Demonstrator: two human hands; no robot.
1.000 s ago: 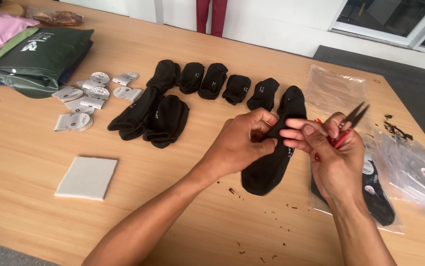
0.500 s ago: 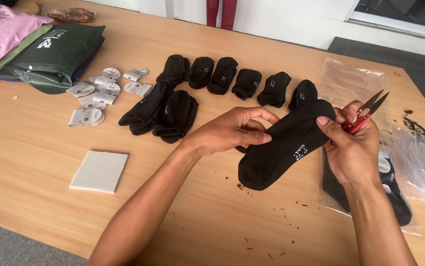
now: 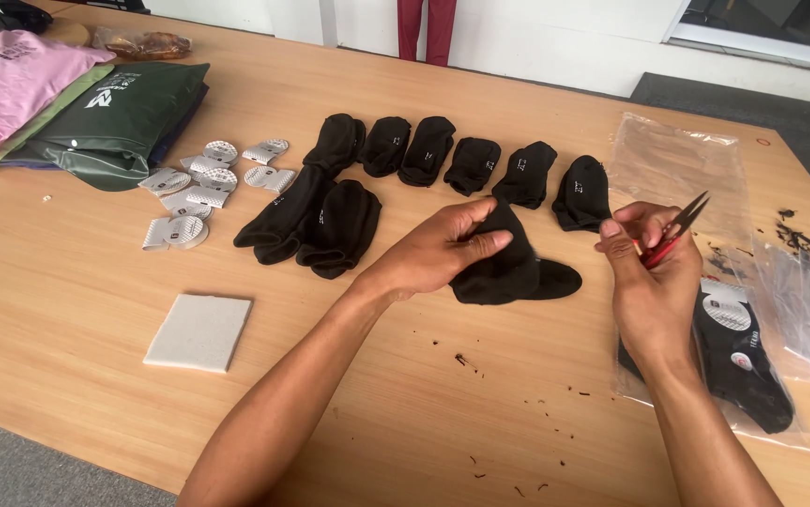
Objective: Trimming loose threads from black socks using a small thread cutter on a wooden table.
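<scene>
Now left hand [image 3: 438, 252] folds black sock [image 3: 508, 268]; right hand [image 3: 649, 282] grips snips [image 3: 672, 230].

- I see the sock [image 3: 508, 268]: matt black knit cloth.
- The snips [image 3: 670, 235]: red plastic grip, dull metal blades.
- Worktop [image 3: 95, 282]: smooth pale wood, faint sheen.
- Bags [image 3: 672, 164]: clear glossy plastic, creased.
- The square pad [image 3: 198, 331] looks rough, matt grey.

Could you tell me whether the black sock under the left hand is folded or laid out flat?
Folded. The sock lies doubled into a short bundle beneath the left hand, with only the toe sticking out.
</scene>
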